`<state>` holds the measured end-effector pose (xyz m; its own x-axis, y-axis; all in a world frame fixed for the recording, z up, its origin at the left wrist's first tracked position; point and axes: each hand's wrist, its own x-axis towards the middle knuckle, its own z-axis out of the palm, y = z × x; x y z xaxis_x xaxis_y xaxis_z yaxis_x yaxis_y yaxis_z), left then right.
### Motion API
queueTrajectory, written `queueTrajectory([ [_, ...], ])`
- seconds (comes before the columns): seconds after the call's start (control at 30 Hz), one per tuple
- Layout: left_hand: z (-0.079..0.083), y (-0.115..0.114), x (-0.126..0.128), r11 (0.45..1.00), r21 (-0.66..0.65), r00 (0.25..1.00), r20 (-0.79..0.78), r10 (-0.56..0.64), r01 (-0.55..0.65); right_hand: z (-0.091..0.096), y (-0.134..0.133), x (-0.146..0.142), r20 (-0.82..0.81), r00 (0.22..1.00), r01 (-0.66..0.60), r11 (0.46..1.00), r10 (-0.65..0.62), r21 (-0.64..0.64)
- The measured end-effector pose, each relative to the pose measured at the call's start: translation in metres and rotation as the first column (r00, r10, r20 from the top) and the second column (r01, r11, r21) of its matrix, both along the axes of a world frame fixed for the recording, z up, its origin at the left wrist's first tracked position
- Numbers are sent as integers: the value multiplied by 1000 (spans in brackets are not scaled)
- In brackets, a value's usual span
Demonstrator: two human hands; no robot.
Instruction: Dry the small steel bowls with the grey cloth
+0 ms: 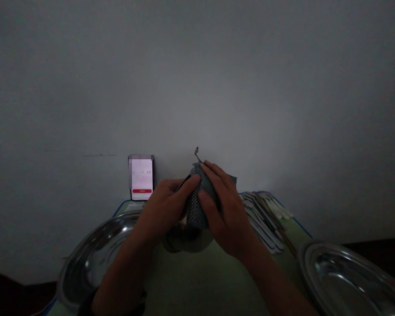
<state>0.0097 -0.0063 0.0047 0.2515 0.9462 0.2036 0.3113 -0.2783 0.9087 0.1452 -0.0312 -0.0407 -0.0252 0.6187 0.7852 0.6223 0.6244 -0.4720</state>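
In the middle of the head view, both my hands are raised above the table around a grey checkered cloth (pixel 193 206) with a small hanging loop. My left hand (pixel 169 204) is closed on the edge of a shiny round metal bowl (pixel 192 240), its thumb pressing on the cloth. My right hand (pixel 225 206) is closed over the cloth, holding it against the metal. Much of the bowl is hidden by the hands and cloth, so its full shape does not show.
A large metal basin (pixel 67 267) stands at the left, and an oval metal tray (pixel 307 263) at the front right. Several spoons and other cutlery (pixel 261 221) lie at the back right. A phone (pixel 142 177) showing a timer leans against the wall (pixel 197 87) behind the green table (pixel 191 285).
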Motion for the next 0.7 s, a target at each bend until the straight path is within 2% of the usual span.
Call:
queueTrajectory([
  [0.1, -1, 0, 0, 1000, -30, 999, 38, -3, 4, 0, 2, 5, 8, 1000, -5, 1000, 5, 14],
  [0.23, -8, 7, -6, 985, -169, 974, 218, 58, -21, 1, 8, 18, -32, 999, -23, 995, 26, 95],
  [0.33, -11, 15, -11, 949, -303, 908, 367, 203, -90, 0, 14, 26, -139, 990, -16, 993, 32, 113],
  [0.43, -9, 18, -11, 912, -386, 803, 495, 331, -137, -3, 19, 30, -249, 968, -14, 994, 41, 109],
  [0.57, -4, 15, -7, 896, -414, 670, 621, 406, -160, -5, 22, 29, -323, 946, -6, 996, 35, 91],
  [0.7, -2, 13, -5, 883, -427, 635, 631, 446, -196, -4, 22, 27, -329, 944, 13, 998, 8, 64],
])
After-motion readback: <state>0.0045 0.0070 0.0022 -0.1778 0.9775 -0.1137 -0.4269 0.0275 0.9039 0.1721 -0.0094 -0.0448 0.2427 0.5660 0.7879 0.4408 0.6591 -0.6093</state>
